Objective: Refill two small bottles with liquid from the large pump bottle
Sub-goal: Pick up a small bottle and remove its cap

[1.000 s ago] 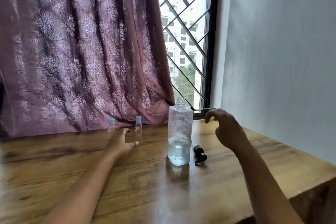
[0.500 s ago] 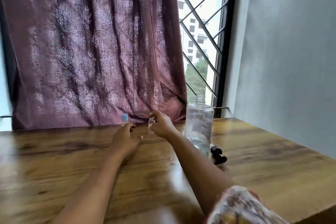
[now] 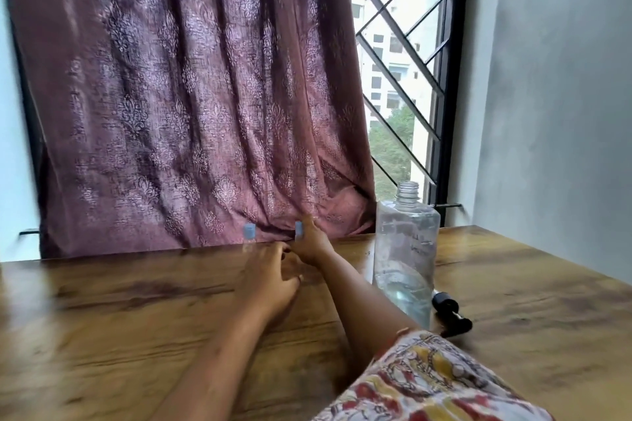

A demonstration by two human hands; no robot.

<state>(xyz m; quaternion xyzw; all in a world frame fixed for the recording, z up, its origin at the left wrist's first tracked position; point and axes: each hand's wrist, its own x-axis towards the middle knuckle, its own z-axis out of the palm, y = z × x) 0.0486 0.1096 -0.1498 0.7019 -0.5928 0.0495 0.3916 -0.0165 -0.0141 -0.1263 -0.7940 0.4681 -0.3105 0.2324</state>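
Note:
The large clear bottle (image 3: 405, 249) stands uncapped on the wooden table (image 3: 102, 318), with a little liquid in its base. Its black pump head (image 3: 449, 313) lies beside it on the right. Two small clear bottles with blue caps stand at the table's far edge. My right hand (image 3: 309, 243) is wrapped around the right small bottle (image 3: 299, 228), only its cap showing. The left small bottle (image 3: 249, 234) stands free, just beyond my left hand (image 3: 270, 278), which rests on the table with fingers loosely curled and holds nothing.
A maroon patterned curtain (image 3: 188, 96) hangs right behind the small bottles. A window with black diagonal bars (image 3: 400, 79) is behind the large bottle. A grey wall (image 3: 554, 96) bounds the right side. My patterned sleeve (image 3: 427, 386) fills the lower right.
My right hand crossed from beside the large bottle over to the right small bottle and closed on it. My left hand stayed near the left small bottle. The camera shifted left.

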